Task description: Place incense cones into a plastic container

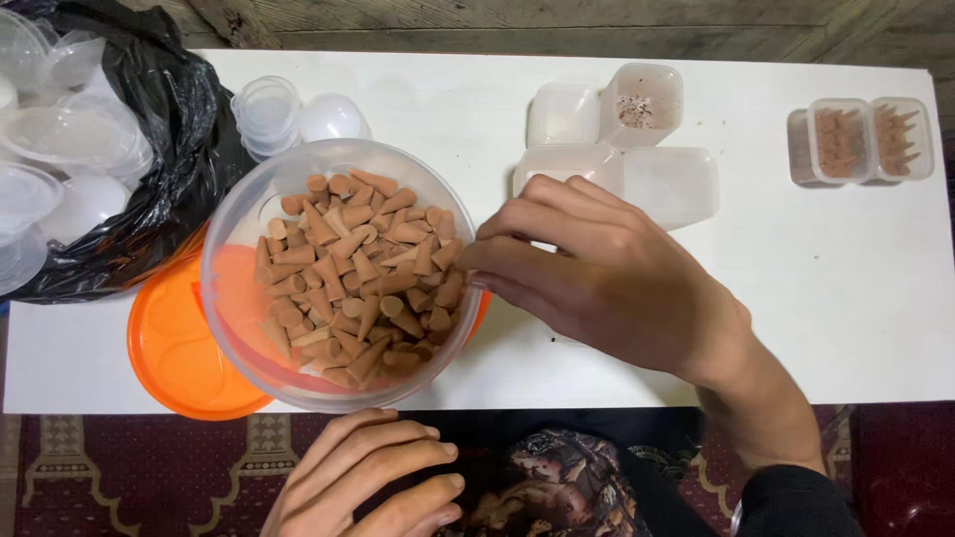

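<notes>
Right hand (607,273) pinching (left hand (373,477) curled)

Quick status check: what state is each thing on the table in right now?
Clear round plastic tub: open, tilted, part full of brown cones.
Orange plastic lid: off, under tub.
Small clear square boxes: filled.
Right hand: fingers at tub rim.
Left hand: idle.

Your hands are bare, no gloves, rings or watch. R hand (607,273): dark, near-black sleeve cuff at the wrist, near right edge. L hand (373,477): no sleeve in view. Lap btw them: dark patterned fabric w/ brownish print.
</notes>
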